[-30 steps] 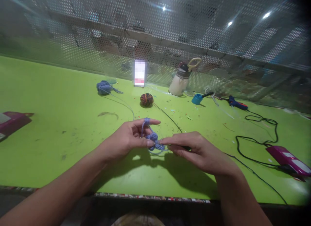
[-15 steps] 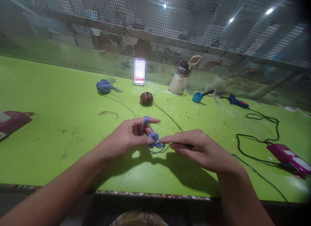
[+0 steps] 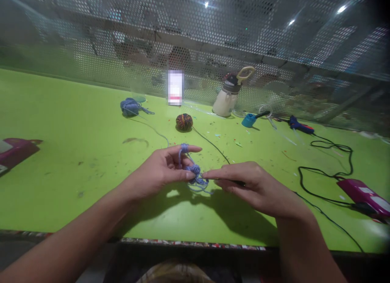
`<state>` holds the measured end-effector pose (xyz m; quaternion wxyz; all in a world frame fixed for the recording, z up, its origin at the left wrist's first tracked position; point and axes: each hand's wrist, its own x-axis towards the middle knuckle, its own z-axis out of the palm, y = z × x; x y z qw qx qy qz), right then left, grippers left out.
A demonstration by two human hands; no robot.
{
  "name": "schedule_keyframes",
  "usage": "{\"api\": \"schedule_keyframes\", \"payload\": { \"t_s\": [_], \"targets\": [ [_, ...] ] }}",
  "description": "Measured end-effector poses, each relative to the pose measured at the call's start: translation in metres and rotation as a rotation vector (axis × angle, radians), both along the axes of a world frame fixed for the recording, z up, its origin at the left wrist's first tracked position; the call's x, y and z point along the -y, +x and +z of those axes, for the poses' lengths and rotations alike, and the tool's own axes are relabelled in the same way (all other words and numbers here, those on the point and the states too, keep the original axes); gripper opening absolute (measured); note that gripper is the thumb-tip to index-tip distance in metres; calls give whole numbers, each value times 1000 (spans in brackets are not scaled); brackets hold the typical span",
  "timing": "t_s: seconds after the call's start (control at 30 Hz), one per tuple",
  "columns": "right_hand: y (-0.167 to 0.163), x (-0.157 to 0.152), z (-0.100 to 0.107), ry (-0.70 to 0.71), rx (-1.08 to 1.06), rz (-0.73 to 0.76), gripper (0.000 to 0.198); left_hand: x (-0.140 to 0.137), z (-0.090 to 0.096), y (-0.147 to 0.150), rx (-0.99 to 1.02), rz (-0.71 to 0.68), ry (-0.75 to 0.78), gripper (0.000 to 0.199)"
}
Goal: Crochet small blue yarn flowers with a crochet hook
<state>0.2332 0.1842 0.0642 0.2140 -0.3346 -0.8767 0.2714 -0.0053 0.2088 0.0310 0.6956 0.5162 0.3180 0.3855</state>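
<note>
A small blue crochet piece (image 3: 195, 170) is pinched between the thumb and fingers of my left hand (image 3: 164, 165). Blue yarn is wound round that hand's raised index finger and runs down to the piece. My right hand (image 3: 250, 183) grips a thin dark crochet hook (image 3: 233, 181), its tip at the right edge of the piece. A loose loop of blue yarn hangs below the stitches. Further back on the left lies a blue yarn ball (image 3: 130, 107), with a strand trailing toward my left hand.
On the green table (image 3: 76, 132) sit a multicoloured yarn ball (image 3: 184, 122), a pale bottle (image 3: 225, 101), a blue pot (image 3: 249, 120) and a glue gun (image 3: 300, 125). A lit screen (image 3: 176, 88) leans at the back. Magenta devices (image 3: 365, 195) lie at both sides, the right one with a black cord.
My right hand has shifted very slightly to the right with the hook. The yarn loop under the crochet piece now reaches further right. My left hand keeps its hold.
</note>
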Motion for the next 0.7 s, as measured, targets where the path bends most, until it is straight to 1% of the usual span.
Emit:
{"api": "schedule_keyframes", "payload": {
  "t_s": [0.13,0.37,0.7],
  "targets": [
    [-1,1,0,13,27,6,37,1,1,1,-30,16,3,51],
    [-2,3,1,63,53,26,36,4,8,4,-99,52,-29,48],
    [-2,7,4,112,145,-7,40,5,10,6,-147,53,-61,50]
  ]
}}
